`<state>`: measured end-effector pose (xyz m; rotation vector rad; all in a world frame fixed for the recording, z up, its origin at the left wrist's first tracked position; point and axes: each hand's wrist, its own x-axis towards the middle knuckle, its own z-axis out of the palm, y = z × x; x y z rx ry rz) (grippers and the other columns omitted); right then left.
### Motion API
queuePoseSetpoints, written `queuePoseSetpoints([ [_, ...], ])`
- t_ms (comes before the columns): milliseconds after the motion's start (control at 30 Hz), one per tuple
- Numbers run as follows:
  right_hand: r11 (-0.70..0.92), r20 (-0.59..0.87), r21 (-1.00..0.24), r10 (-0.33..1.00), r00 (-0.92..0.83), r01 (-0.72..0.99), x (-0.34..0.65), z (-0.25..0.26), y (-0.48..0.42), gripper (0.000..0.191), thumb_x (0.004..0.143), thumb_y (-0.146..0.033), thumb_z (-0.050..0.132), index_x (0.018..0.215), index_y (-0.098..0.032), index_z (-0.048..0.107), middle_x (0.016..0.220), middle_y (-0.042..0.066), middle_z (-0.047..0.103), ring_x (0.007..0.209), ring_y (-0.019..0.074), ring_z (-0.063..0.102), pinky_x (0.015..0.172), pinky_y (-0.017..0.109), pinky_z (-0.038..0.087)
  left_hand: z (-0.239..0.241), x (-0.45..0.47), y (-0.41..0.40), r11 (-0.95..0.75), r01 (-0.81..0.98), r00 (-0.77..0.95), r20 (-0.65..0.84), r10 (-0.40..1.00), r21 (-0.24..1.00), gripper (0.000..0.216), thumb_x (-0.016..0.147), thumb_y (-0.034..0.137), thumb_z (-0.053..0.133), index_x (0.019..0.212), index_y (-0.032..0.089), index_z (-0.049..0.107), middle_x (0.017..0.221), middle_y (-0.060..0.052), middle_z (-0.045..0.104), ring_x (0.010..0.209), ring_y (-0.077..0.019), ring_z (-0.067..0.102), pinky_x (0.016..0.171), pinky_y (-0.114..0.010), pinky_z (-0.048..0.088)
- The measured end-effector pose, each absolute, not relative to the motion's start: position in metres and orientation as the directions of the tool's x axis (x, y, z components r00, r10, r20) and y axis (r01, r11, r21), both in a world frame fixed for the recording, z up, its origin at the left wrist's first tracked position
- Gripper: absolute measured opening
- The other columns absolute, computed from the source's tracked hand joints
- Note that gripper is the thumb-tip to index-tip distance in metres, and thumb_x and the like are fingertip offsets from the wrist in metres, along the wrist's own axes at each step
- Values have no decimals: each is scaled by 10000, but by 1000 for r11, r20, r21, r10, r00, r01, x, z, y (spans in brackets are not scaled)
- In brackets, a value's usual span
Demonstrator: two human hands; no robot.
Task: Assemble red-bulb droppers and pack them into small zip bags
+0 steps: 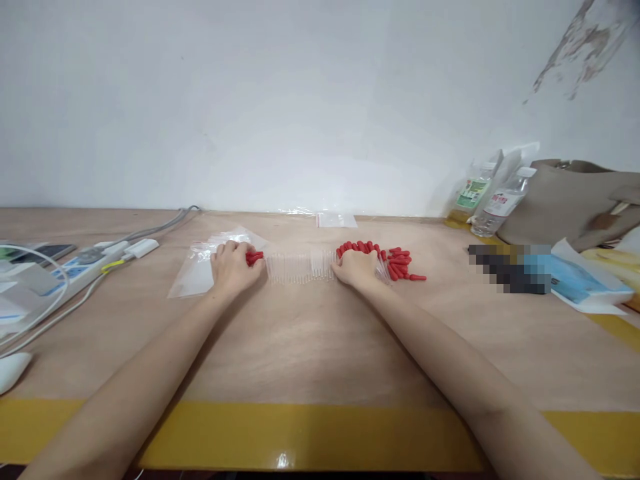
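Note:
A row of clear glass droppers (pixel 300 267) lies side by side on the wooden table (pixel 310 347), some with red rubber bulbs (pixel 360 248) on them. My left hand (pixel 231 268) is closed at the row's left end, fingers curled against a few red bulbs (pixel 254 257), and rests on a clear plastic bag (pixel 197 273). My right hand (pixel 356 268) is closed at the row's right end, its fingers pressing on the droppers. More loose red-bulbed droppers (pixel 403 265) lie just right of that hand.
A small clear bag (pixel 336 220) lies by the wall. A power strip with cables (pixel 85 263) and a white device (pixel 13 370) sit at left. Two plastic bottles (pixel 493 193), a grey-brown bag (pixel 570 200) and a blue-and-white packet (pixel 585 280) are at right. A yellow strip (pixel 310 433) edges the table.

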<state>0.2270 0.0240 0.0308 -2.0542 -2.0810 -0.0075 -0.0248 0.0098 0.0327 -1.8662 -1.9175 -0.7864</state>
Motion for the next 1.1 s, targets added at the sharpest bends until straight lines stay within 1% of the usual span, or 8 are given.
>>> queuePoseSetpoints([
  [133,-19,121,-185,992,42,983,223,34,24,304,771,-377,461,792,-140,650,755,112,654,758,249,594,802,414,270,31,-38,13,39,995,-84,556,827,93,279,674,450,548,770,203,634,931,-107,526,967,-316,433,809,-443,317],
  [300,-45,76,-235,995,65,971,220,34,24,277,766,-324,444,804,-145,652,798,120,662,805,250,597,835,418,268,26,-33,13,10,1000,-16,572,820,15,290,730,406,485,835,190,648,966,-116,529,971,-309,428,806,-431,301],
  [533,-36,71,-321,996,62,946,223,37,23,293,805,-314,393,756,-151,632,819,117,656,821,253,594,815,392,316,22,-31,13,-23,999,43,540,841,-42,262,733,380,476,729,180,645,930,-128,520,959,-314,423,794,-432,294],
  [667,30,88,-401,996,6,916,234,40,15,305,857,-312,327,842,-148,583,884,116,640,814,213,588,686,296,377,20,-30,13,-27,998,57,526,849,-65,239,740,336,470,703,178,645,927,-131,534,954,-312,427,786,-427,307],
  [767,163,210,-503,976,-63,849,247,36,2,234,864,-294,345,890,-148,527,879,92,626,774,177,575,635,261,387,22,-27,11,-38,997,66,560,826,-61,234,763,317,453,738,165,629,920,-134,539,952,-310,434,789,-425,317],
  [933,492,451,-474,848,-278,731,266,19,-29,186,838,-211,410,978,-158,520,868,58,604,800,162,553,707,273,409,23,-2,-1,-280,958,175,630,757,70,210,837,295,405,841,151,558,896,-120,556,951,-281,454,828,-412,342],
  [1033,611,549,-412,759,-351,676,272,11,-42,262,850,-195,388,1066,-173,534,910,79,583,847,174,540,748,302,418,15,25,-15,-484,835,253,598,761,262,175,865,288,388,876,165,511,865,-78,577,863,-221,508,775,-364,403],
  [1100,641,568,-409,736,-369,649,273,7,-47,256,860,-217,379,1028,-186,570,879,74,572,813,167,537,726,296,428,9,41,-24,-568,712,317,533,785,413,169,879,279,372,949,173,484,862,-54,591,802,-179,548,718,-318,439],
])
